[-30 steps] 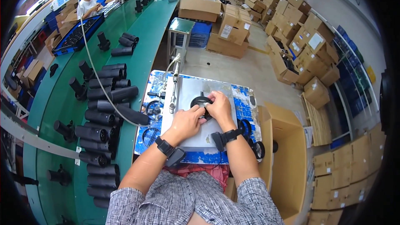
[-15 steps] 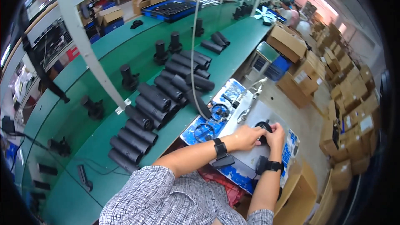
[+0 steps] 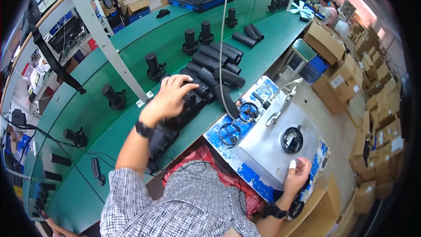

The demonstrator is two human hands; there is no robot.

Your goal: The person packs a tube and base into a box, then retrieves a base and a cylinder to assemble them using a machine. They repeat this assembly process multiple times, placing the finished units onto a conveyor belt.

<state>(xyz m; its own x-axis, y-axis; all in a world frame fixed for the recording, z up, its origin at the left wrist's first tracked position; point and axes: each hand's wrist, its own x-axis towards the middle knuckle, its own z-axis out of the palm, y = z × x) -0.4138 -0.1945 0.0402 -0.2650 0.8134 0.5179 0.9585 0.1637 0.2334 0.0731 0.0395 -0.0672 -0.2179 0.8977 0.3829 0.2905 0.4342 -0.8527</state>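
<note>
My left hand (image 3: 169, 98) is stretched over the pile of black plastic tubes (image 3: 206, 63) on the green bench, its thumb and fingers apart. Whether its fingertips touch a tube I cannot tell. My right hand (image 3: 297, 176) rests by the near edge of a grey metal box (image 3: 263, 149), fingers loosely curled and apart, with nothing in it. On top of that box, just beyond the right hand, lies a round black ring-shaped part (image 3: 291, 140). A metal toggle clamp (image 3: 280, 109) stands at the box's far side.
Black ring parts (image 3: 230, 134) lie on the worn blue board left of the box. Black cylinders on round bases (image 3: 153, 66) line the green conveyor (image 3: 131, 39). A white post (image 3: 103, 39) and hanging cable (image 3: 222, 30) cross the bench. Cardboard boxes (image 3: 342, 83) stand at right.
Both hands have let go of the black ring part, which now lies on the metal box. My left hand has swung left to the tubes; my right has drawn back toward me.
</note>
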